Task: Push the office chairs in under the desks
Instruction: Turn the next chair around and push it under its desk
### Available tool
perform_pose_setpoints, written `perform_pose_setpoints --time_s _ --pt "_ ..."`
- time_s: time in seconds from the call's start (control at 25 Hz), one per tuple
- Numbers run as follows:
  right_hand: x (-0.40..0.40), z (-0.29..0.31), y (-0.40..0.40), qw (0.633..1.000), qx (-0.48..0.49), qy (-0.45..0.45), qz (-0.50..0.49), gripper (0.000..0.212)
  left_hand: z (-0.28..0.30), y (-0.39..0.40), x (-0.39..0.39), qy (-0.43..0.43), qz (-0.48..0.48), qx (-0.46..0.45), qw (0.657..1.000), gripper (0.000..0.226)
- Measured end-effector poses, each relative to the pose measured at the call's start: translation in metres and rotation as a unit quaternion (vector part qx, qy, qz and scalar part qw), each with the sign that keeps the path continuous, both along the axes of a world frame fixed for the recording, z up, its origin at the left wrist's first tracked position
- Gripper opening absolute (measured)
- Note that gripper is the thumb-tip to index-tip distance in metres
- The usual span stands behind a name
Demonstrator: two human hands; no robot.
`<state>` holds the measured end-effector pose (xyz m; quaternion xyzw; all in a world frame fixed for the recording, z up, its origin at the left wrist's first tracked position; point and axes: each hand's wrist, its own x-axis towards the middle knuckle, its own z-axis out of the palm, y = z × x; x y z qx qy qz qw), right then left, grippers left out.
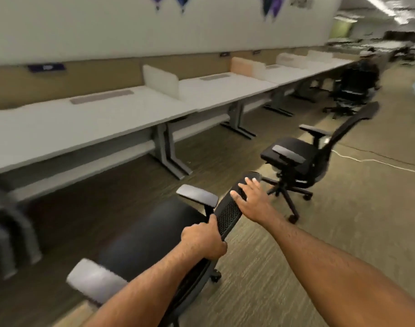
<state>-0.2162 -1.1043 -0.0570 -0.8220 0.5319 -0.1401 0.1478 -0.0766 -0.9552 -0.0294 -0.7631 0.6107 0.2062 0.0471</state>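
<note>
Left hand [203, 239] grips the chair [152, 234] backrest, right hand [250, 199] flat; seat faces the desk [88, 128].

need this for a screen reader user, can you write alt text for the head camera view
A person's left hand grips and right hand rests on the black mesh backrest of a black office chair facing a long white desk. Two more black chairs stand out on the carpet.

No readable text, wall sign [301, 2] and desk labels [46, 67] blurred
</note>
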Motion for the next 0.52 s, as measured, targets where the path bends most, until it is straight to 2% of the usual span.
perform_pose_setpoints --time_s 0.16,0.32,0.44,0.52 --pt "-0.001 -0.002 -0.039 0.992 -0.05 0.043 0.104 0.064 0.0 0.001 -0.012 0.026 0.111 -0.021 0.993 0.087" --pt "0.007 0.001 -0.071 0.98 -0.069 0.036 0.182 0.056 -0.01 0.009 -0.02 -0.059 0.239 -0.129 0.961 0.115" --pt "0.021 0.002 -0.086 0.975 -0.084 0.009 0.207 0.052 -0.006 0.004 -0.012 -0.11 0.268 -0.153 0.945 0.123" --pt "0.034 0.003 -0.09 0.971 -0.088 -0.005 0.224 0.049 -0.003 0.004 -0.005 -0.106 0.293 -0.142 0.94 0.127"
